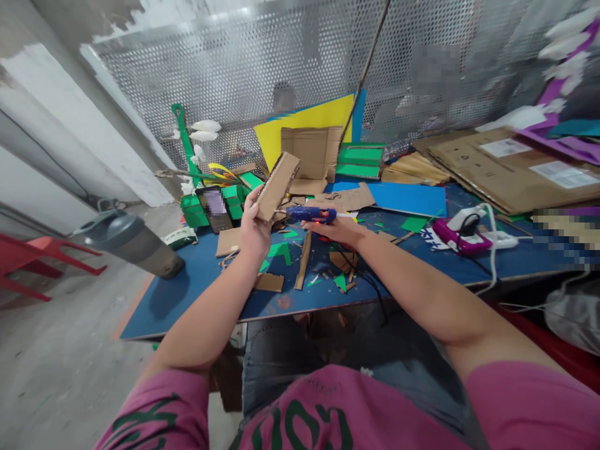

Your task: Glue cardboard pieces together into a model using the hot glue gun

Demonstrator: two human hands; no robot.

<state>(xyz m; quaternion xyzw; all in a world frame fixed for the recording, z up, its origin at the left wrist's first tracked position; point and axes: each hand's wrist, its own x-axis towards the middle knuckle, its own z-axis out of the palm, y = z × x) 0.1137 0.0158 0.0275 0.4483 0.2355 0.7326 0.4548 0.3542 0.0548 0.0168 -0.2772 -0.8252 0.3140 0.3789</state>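
Observation:
My left hand (255, 222) grips a long piece of cardboard (280, 181), held tilted above the table. My right hand (330, 230) is closed round a blue hot glue gun (304, 215) with a small red light and a white glue stick at its back. The gun's nozzle points left, at the lower end of the cardboard; whether it touches cannot be made out. Beneath both hands lie green scraps (280, 253) and a narrow cardboard strip (304, 261).
A grey bottle (135, 240) stands at the left edge, near a propped phone (215, 209). Behind are an upright cardboard panel (312, 153), a yellow sheet (269, 140) and a blue sheet (407, 199). A power strip (504, 240) with cords and a large flat carton (510, 169) lie right.

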